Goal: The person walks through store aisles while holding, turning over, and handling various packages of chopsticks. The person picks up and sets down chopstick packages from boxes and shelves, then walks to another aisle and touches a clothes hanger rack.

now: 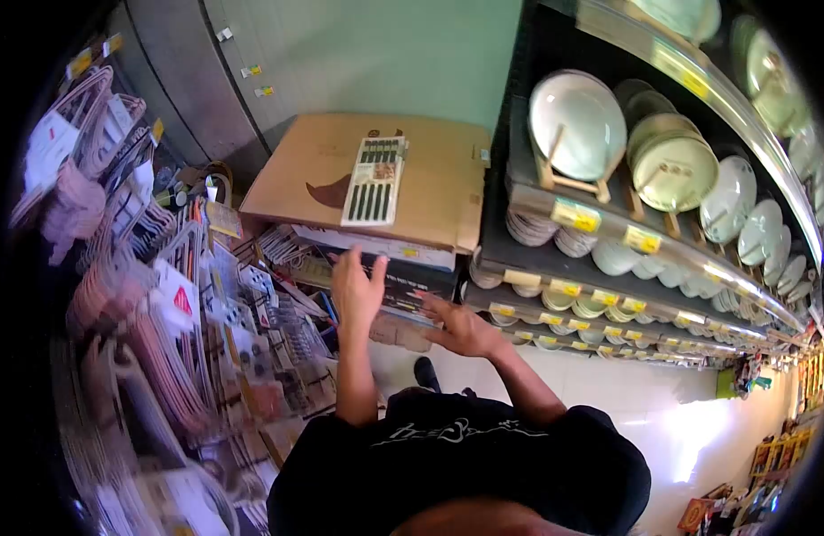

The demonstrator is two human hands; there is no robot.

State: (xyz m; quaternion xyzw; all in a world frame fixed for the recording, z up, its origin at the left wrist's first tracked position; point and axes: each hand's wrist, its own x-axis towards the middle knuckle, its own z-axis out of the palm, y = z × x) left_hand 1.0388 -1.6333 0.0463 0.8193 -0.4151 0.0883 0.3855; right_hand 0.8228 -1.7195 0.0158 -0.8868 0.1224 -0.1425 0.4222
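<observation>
A flat pack of dark-handled chopsticks (374, 183) lies on top of a large brown cardboard box (448, 170). My left hand (357, 288) is raised just in front of the box, below the pack, with its fingers apart and nothing in it. To its right, my right hand (466, 329) is also open, its fingers pointing left. Beneath the cardboard box is a dark printed box (410, 290), and both hands are in front of it. Whether any finger touches that box, I cannot tell.
Several clothes hangers (162, 357) hang in dense rows on my left. On the right, shelves (555, 201) carry plates on wooden stands (577, 125) and stacked bowls (530, 228). A green-grey wall (385, 62) stands behind the box. Pale floor (591, 384) lies below.
</observation>
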